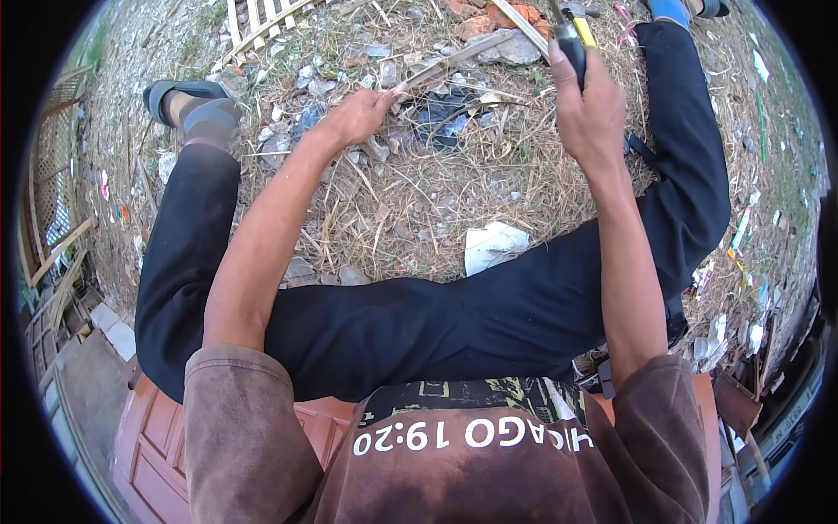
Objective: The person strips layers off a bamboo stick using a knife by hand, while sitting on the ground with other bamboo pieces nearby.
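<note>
Outdoor ground [419,205], straw-littered; left grip [356,119] pinches a wooden strip [456,59]; right grip [592,109] clasps a black handle [571,52].

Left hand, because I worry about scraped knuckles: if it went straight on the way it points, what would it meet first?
Beyond the thin wooden strip it holds, the left hand would probably first meet the grey stone, ahead and rightward, though depth is unclear.

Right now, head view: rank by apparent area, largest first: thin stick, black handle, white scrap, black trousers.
1. Black trousers
2. White scrap
3. Thin stick and black handle: too close to rank; the right hand partly covers the handle.
</note>
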Available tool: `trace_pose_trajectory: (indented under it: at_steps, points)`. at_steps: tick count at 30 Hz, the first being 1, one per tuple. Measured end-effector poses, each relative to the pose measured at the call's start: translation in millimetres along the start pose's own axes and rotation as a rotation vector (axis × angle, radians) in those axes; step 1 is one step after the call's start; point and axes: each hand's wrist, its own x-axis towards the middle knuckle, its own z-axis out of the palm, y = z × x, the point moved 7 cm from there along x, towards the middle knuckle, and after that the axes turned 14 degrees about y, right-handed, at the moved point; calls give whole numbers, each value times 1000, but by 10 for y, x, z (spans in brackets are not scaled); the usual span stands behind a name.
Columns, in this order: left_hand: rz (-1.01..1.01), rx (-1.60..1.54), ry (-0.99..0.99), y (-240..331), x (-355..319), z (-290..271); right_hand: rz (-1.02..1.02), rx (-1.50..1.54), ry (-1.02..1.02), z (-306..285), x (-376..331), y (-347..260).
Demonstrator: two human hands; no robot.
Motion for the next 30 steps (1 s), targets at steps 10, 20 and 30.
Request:
trace_pose_trajectory:
  at_steps: [10,20,30]
  points:
    - [41,37,47,-44,-35,11,88,32,-94,123,-155,28]
    - [-86,-138,-20,123,-104,-69,179,272,-85,-77,2,-193]
    - [-18,-79,24,-36,-19,23,195,242,-129,-7,-125,12]
